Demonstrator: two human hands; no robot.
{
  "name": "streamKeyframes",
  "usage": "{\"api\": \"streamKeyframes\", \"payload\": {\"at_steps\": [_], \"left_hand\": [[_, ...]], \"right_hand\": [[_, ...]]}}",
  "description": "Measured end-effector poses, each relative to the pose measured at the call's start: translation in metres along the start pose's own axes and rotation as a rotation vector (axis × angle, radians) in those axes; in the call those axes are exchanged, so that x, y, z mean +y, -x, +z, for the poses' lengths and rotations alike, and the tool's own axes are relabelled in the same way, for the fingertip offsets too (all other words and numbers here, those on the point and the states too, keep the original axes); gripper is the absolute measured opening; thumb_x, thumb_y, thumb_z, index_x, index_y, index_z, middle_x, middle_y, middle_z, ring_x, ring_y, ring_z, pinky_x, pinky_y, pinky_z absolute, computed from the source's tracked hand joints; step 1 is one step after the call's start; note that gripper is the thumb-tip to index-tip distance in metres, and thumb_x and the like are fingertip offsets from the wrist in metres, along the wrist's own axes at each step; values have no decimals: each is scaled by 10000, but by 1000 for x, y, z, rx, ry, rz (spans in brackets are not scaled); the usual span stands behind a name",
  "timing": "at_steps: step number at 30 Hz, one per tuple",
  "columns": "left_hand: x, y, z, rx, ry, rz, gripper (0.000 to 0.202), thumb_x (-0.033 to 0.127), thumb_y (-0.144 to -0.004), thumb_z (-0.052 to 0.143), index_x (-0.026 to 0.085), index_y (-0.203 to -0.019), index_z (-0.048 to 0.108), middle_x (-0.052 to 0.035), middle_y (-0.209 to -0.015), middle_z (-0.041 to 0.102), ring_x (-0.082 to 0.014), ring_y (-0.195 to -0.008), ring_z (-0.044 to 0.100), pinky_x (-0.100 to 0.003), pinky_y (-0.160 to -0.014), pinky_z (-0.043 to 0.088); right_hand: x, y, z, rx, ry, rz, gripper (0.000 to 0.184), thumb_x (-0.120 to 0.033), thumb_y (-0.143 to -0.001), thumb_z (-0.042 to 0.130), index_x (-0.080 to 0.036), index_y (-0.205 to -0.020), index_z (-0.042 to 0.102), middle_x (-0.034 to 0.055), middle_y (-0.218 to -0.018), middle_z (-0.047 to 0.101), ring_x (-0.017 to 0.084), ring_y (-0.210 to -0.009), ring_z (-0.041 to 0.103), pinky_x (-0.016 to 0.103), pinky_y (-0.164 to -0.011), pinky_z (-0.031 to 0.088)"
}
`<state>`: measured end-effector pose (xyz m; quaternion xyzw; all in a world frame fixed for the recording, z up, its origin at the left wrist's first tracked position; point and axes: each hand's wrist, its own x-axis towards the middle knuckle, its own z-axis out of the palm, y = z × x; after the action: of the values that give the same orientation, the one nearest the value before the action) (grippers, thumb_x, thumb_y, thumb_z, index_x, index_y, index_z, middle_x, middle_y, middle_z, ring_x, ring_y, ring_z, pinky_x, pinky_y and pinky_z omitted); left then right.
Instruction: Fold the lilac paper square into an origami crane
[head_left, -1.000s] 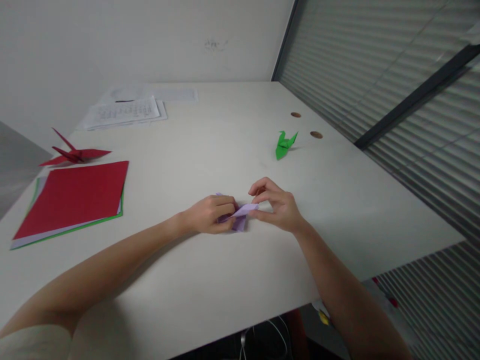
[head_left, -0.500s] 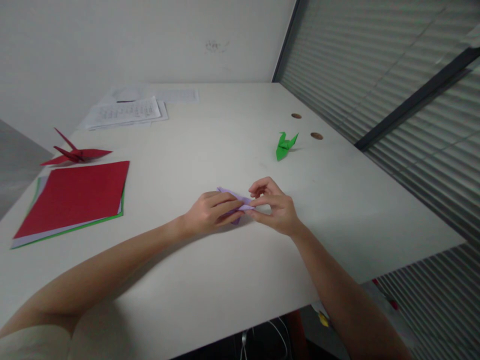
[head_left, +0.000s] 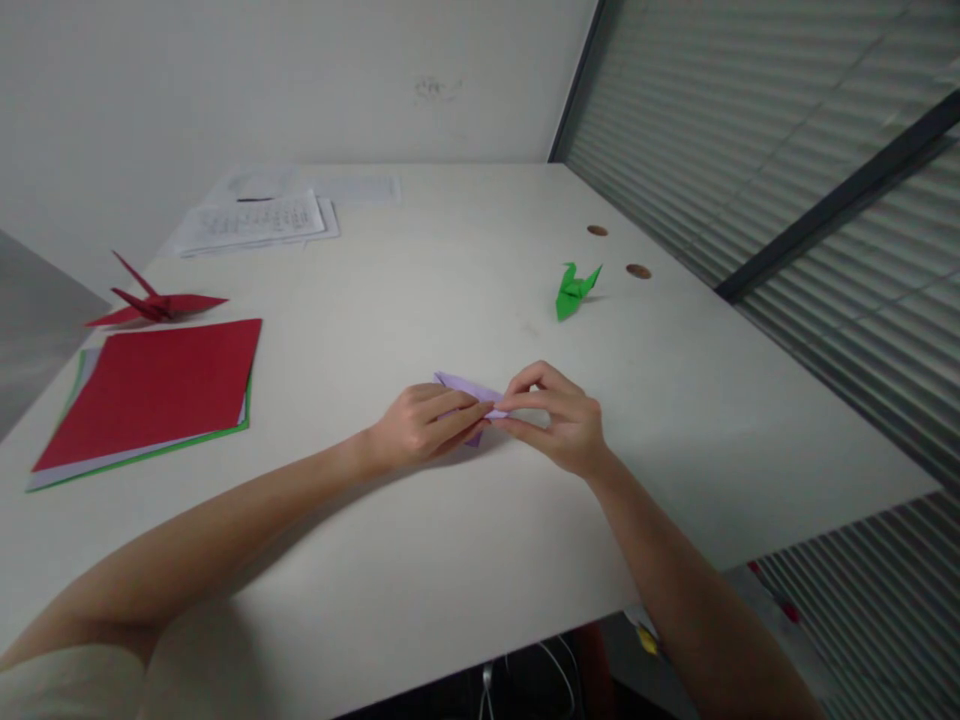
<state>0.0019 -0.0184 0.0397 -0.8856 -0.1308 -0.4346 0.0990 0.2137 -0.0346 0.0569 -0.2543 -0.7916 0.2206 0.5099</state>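
Note:
A small folded piece of purple origami paper [head_left: 466, 384] lies between my hands near the middle of the white table [head_left: 420, 560]. My left hand [head_left: 421, 425] covers most of it, its fingers closed over the paper and pressing near its right part. From the right, my right hand [head_left: 559, 415] pinches the paper's right-hand tip between thumb and fingers. Fingertips of the two hands almost meet there. The fold under my left fingers is hidden; a purple corner shows below them.
A green paper crane [head_left: 574, 292] stands beyond my right hand. At the left are a red paper crane [head_left: 156, 305] and a stack of coloured paper [head_left: 157, 385], red on top. Written sheets [head_left: 255, 220] lie at the back left. Window blinds [head_left: 787, 150] border the right edge.
My right hand's upper fingers have come down closer to the paper, and its fingertips have moved slightly left toward my left fingertips. The left hand stays on the paper.

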Motion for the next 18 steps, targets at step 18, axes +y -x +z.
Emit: {"api": "streamKeyframes", "payload": {"at_steps": [18], "left_hand": [[4,-2,0,58,25,-60,195,160,-866,645,132,-1054,602,-48,-791,713,-113,-602,631,-225,-508,453]], "right_hand": [[1,0,2,33,-88,84,110,-219,-756,780,-263,-855,761,33,-831,622,159,-771,601,325,-669,502]]}}
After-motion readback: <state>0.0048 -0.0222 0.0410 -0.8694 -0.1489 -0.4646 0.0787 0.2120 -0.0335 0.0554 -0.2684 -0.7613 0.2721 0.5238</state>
